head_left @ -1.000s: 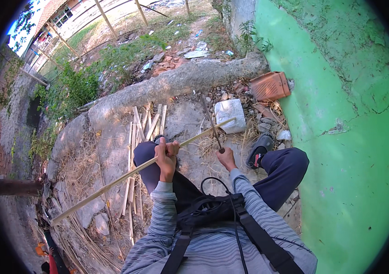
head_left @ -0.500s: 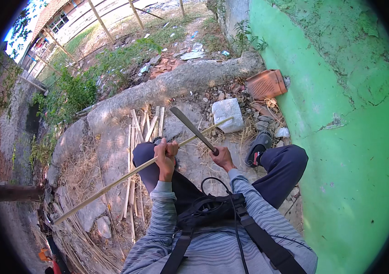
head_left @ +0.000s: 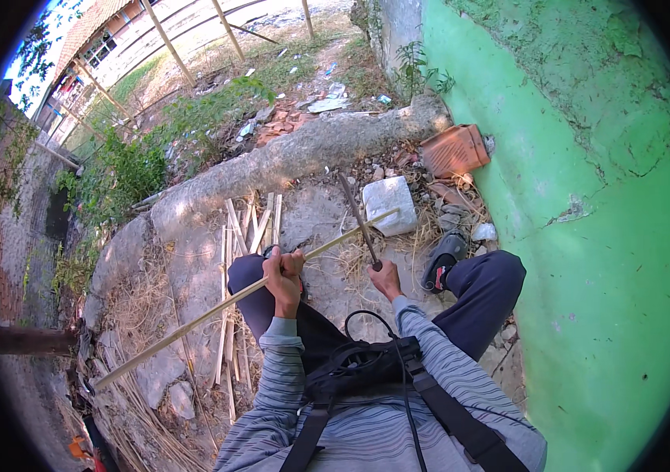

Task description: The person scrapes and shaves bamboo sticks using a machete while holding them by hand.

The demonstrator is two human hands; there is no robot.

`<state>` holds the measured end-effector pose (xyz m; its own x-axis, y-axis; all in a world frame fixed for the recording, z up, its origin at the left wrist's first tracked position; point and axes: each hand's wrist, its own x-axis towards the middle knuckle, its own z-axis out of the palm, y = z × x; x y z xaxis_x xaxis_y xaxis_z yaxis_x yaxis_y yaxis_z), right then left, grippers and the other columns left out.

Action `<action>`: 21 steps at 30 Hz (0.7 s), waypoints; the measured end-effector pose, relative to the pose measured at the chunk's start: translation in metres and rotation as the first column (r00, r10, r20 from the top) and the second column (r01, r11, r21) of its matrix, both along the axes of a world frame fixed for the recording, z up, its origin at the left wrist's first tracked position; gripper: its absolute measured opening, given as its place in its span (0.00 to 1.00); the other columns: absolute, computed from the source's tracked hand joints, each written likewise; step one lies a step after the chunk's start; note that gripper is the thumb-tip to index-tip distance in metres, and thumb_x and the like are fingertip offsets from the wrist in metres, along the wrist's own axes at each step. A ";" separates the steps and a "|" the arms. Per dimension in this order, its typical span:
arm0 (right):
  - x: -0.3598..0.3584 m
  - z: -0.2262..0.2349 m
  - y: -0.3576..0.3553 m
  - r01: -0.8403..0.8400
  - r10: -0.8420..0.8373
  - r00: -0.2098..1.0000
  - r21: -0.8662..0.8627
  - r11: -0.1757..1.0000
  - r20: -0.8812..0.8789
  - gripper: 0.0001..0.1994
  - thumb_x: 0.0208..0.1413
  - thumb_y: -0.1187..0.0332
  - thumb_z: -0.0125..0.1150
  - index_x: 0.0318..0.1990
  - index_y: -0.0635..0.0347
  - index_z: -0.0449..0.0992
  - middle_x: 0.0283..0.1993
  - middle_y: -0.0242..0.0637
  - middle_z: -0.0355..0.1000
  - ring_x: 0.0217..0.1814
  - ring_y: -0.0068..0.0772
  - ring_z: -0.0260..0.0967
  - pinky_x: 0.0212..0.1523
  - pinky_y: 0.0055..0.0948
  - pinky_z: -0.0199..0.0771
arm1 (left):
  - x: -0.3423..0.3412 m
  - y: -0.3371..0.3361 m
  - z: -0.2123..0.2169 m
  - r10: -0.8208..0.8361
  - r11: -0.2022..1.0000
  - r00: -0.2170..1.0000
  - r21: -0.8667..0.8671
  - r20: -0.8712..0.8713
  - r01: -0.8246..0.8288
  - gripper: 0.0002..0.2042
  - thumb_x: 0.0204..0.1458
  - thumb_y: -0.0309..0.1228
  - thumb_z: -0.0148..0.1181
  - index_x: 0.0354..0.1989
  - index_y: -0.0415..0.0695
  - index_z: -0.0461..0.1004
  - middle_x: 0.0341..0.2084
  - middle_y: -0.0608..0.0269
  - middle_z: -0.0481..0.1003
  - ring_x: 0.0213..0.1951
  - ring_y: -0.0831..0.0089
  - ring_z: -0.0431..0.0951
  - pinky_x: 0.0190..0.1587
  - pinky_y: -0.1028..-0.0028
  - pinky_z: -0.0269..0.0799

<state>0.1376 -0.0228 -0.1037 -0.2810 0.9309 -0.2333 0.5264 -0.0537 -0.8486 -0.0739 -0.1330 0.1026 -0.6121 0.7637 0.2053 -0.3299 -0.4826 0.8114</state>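
Note:
My left hand (head_left: 283,281) is closed round a long, thin bamboo strip (head_left: 185,329), which slants from the lower left up to the right across my left knee. In my right hand (head_left: 386,279) is the handle of a machete (head_left: 357,214), its dark blade pointing up and away from me. The blade crosses the strip near its far right end; whether they touch I cannot tell. Beyond that end sits a whitish block (head_left: 391,204). Several pale split bamboo pieces (head_left: 227,326) lie on the ground left of my left leg.
A green wall (head_left: 587,275) rises close on my right, with an orange roof tile (head_left: 456,150) leaning by its foot. A low rough stone ledge (head_left: 288,153) curves across in front. Long thin strips (head_left: 142,421) lie at the lower left, near green bushes (head_left: 127,165) farther off.
The machete has swung from pointing up-left to standing more upright, its blade now crossing the strip nearer the strip's right end. My left hand keeps its hold with little movement.

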 end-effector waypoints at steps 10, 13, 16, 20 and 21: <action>0.009 0.016 0.016 -0.001 0.002 1.000 0.055 0.998 -0.028 0.16 0.50 0.59 0.66 0.29 0.67 0.78 0.27 0.53 0.76 0.32 0.54 0.78 0.35 0.44 0.75 | -0.006 -0.043 0.093 0.061 0.977 0.986 0.193 0.158 -0.092 0.25 0.71 0.38 0.37 0.16 0.55 0.42 0.12 0.74 0.38 0.17 0.77 0.37 0.27 0.68 0.47; -0.002 0.020 0.005 -0.010 0.012 1.000 0.104 0.995 -0.021 0.16 0.50 0.59 0.66 0.31 0.67 0.79 0.28 0.53 0.77 0.34 0.54 0.79 0.37 0.45 0.76 | 0.005 -0.047 0.101 0.106 0.975 0.992 0.188 0.067 -0.117 0.26 0.72 0.38 0.36 0.16 0.54 0.43 0.11 0.74 0.39 0.17 0.77 0.35 0.26 0.68 0.44; -0.012 0.035 -0.001 -0.099 0.101 0.995 0.080 0.992 -0.024 0.16 0.51 0.60 0.66 0.30 0.68 0.78 0.28 0.54 0.77 0.33 0.54 0.79 0.37 0.45 0.76 | 0.004 -0.050 0.125 0.090 0.975 0.996 0.203 0.004 -0.089 0.26 0.72 0.39 0.37 0.16 0.54 0.43 0.10 0.74 0.39 0.16 0.77 0.34 0.24 0.69 0.42; -0.013 0.053 -0.003 -0.071 0.082 0.990 0.097 0.993 -0.112 0.17 0.51 0.59 0.66 0.30 0.68 0.78 0.28 0.54 0.78 0.33 0.55 0.79 0.36 0.46 0.76 | 0.000 -0.047 0.137 0.098 0.973 0.994 0.206 0.053 -0.107 0.27 0.73 0.40 0.38 0.16 0.55 0.42 0.10 0.74 0.39 0.16 0.78 0.34 0.23 0.68 0.40; -0.017 0.059 -0.005 -0.077 0.088 0.990 0.099 0.992 -0.113 0.17 0.51 0.59 0.66 0.30 0.68 0.78 0.28 0.54 0.78 0.33 0.55 0.79 0.36 0.46 0.76 | 0.002 -0.045 0.137 0.103 0.972 0.993 0.209 0.052 -0.112 0.27 0.73 0.40 0.38 0.16 0.55 0.42 0.10 0.74 0.39 0.16 0.78 0.34 0.23 0.68 0.40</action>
